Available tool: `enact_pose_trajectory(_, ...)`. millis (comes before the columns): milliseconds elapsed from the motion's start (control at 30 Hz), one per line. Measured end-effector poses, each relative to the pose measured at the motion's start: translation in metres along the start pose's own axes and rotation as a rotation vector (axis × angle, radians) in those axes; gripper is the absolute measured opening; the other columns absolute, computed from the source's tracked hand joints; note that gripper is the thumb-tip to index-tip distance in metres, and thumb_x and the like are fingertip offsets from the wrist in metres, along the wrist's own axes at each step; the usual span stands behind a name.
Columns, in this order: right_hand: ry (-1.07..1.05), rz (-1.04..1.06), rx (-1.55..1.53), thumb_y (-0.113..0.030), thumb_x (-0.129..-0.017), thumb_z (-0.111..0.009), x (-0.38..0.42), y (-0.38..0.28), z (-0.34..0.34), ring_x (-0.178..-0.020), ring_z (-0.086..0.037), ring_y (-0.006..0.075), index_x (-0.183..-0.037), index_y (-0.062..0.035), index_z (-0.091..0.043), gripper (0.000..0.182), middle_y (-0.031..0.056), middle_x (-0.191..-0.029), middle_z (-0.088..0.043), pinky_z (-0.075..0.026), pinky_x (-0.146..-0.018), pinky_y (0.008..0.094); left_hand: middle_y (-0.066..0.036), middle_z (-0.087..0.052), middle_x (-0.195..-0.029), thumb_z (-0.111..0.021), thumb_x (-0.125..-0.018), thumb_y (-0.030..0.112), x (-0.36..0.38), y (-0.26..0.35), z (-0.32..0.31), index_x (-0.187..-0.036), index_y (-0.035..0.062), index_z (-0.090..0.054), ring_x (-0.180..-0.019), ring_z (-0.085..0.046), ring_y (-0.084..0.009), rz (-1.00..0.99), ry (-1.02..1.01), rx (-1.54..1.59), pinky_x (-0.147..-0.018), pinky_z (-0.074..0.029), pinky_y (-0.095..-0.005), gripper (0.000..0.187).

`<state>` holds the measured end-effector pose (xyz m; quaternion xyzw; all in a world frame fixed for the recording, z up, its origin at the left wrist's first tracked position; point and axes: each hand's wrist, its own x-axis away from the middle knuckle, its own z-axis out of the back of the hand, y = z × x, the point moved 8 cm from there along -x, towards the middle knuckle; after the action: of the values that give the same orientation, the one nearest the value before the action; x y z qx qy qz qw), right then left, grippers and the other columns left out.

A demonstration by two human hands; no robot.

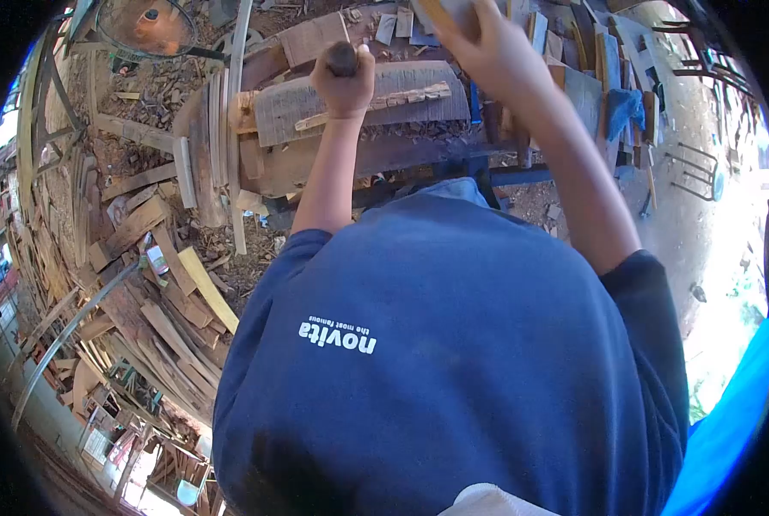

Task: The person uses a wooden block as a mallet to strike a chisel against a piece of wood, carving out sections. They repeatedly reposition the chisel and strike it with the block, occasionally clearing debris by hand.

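My left hand (343, 86) is closed in a fist around a tool's dark, rounded handle (341, 59), seen end-on. The tool's lower part is hidden under the fist. Below it lies a long, narrow piece of wood (408, 96) with a roughly chipped surface, resting on a wide, weathered board (282, 114). At the top edge my right hand (498, 53), slightly smeared by motion, is raised and closed on a wooden block (438, 15). That block is partly cut off by the frame, so its full shape cannot be made out.
A round fan with a wire guard (148, 26) stands at the upper left. Planks and offcuts (165, 258) are heaped along the left. More boards (608, 77) stand at the right, with a blue cloth (625, 112) over them. Wood chips litter the ground.
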<state>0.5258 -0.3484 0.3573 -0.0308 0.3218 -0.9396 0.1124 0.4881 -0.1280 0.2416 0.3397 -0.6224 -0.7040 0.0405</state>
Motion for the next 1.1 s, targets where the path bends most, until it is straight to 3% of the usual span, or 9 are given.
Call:
enact_pose_trajectory(267,-0.109,-0.735,0.058,-0.046,-0.09,-0.06,0.143,0.196,-0.098,-0.096,-0.061,0.0514,-0.12,0.0033,-0.039,0.061,0.036,-0.1,-0.063,-0.048,-0.083,0.0541,0.0,-0.057,-0.065,-0.069,-0.086,0.004,0.007,-0.009,0.005,-0.082,0.0066,-0.053,-0.053,-0.055,-0.0071,-0.094,-0.069,-0.16,-0.052,-0.046,-0.0217,0.017)
enact_pose_trajectory(400,-0.005,-0.696,-0.025,-0.025,-0.087,-0.069,0.159,0.239,-0.142,-0.105,-0.058,0.0491,-0.129,0.0061,-0.036,0.061,0.0354,-0.11,-0.059,-0.046,-0.092,0.0498,-0.004,-0.06,-0.072,-0.074,-0.079,0.007,0.012,-0.006,0.007,-0.08,0.007,-0.056,-0.062,-0.057,-0.0111,0.016,-0.097,-0.062,-0.062,-0.048,-0.0269,0.018)
enact_pose_trajectory(567,0.21,-0.391,0.144,-0.026,-0.088,-0.066,0.128,0.182,-0.126,-0.101,-0.059,0.0467,-0.129,0.0084,-0.034,0.062,0.0325,-0.109,-0.058,-0.047,-0.093,0.0479,-0.009,-0.061,-0.087,-0.074,-0.078,0.005,0.034,0.04,0.014,-0.095,0.0056,-0.052,-0.077,-0.061,-0.0187,-0.078,-0.327,-0.216,-0.072,-0.049,-0.0314,0.028)
enact_pose_trajectory(700,-0.583,-1.057,-1.155,-0.038,-0.092,-0.062,0.113,0.061,-0.147,-0.095,-0.063,0.0331,-0.122,0.0071,-0.044,0.057,0.0269,-0.109,-0.06,-0.05,-0.086,0.0383,-0.016,-0.057,-0.112,-0.078,-0.073,0.005,0.061,0.068,0.025,-0.11,0.0064,-0.044,-0.106,-0.057,-0.0322,-0.165,-0.473,-0.404,-0.092,-0.043,-0.043,0.05)
enact_pose_trajectory(833,-0.879,-1.134,-1.403,-0.041,-0.095,-0.056,0.126,0.001,-0.189,-0.085,-0.064,0.0288,-0.12,0.0069,-0.047,0.054,0.0213,-0.101,-0.063,-0.051,-0.079,0.0359,-0.02,-0.046,-0.13,-0.077,-0.073,0.018,0.089,0.051,0.052,-0.131,0.0052,-0.038,-0.124,-0.042,-0.0377,-0.216,-0.669,-0.711,-0.102,-0.032,-0.0493,0.07)
enact_pose_trajectory(900,-1.128,-0.806,-1.331,-0.034,-0.095,-0.058,0.122,-0.038,-0.194,-0.084,-0.063,0.025,-0.119,0.0064,-0.046,0.049,0.0171,-0.097,-0.062,-0.052,-0.078,0.0359,-0.019,-0.042,-0.133,-0.074,-0.074,0.021,0.093,0.046,0.066,-0.14,0.0046,-0.029,-0.13,-0.037,-0.0352,-0.097,-0.658,-0.695,-0.104,-0.03,-0.0483,0.081)
enact_pose_trajectory(1000,-0.935,-1.02,-1.276,-0.021,-0.093,-0.062,0.131,-0.038,-0.192,-0.079,-0.063,0.0214,-0.111,0.0022,-0.048,0.032,0.0121,-0.094,-0.059,-0.052,-0.07,0.0361,-0.012,-0.04,-0.132,-0.071,-0.077,0.019,0.123,-0.026,0.114,-0.144,0.0054,-0.019,-0.13,-0.034,-0.0248,0.687,-0.317,-0.21,-0.104,-0.031,-0.0436,0.085)
enact_pose_trajectory(1033,-0.885,-1.053,-1.302,-0.016,-0.092,-0.062,0.129,-0.038,-0.191,-0.079,-0.064,0.0214,-0.11,0.0045,-0.046,0.032,0.0128,-0.093,-0.061,-0.053,-0.069,0.0365,-0.012,-0.04,-0.132,-0.071,-0.077,0.019,0.13,-0.037,0.12,-0.144,0.0054,-0.019,-0.13,-0.034,-0.0248,0.681,-0.307,-0.203,-0.104,-0.031,-0.0436,0.085)
enact_pose_trajectory(1100,-0.874,-1.039,-1.29,-0.014,-0.093,-0.06,0.133,-0.029,-0.203,-0.077,-0.063,0.0215,-0.111,0.0028,-0.045,0.03,0.0122,-0.092,-0.06,-0.052,-0.065,0.037,-0.008,-0.041,-0.127,-0.069,-0.083,0.022,0.164,-0.07,0.137,-0.139,0.0077,-0.025,-0.124,-0.038,-0.0199,1.192,0.294,0.44,-0.101,-0.034,-0.0421,0.073)
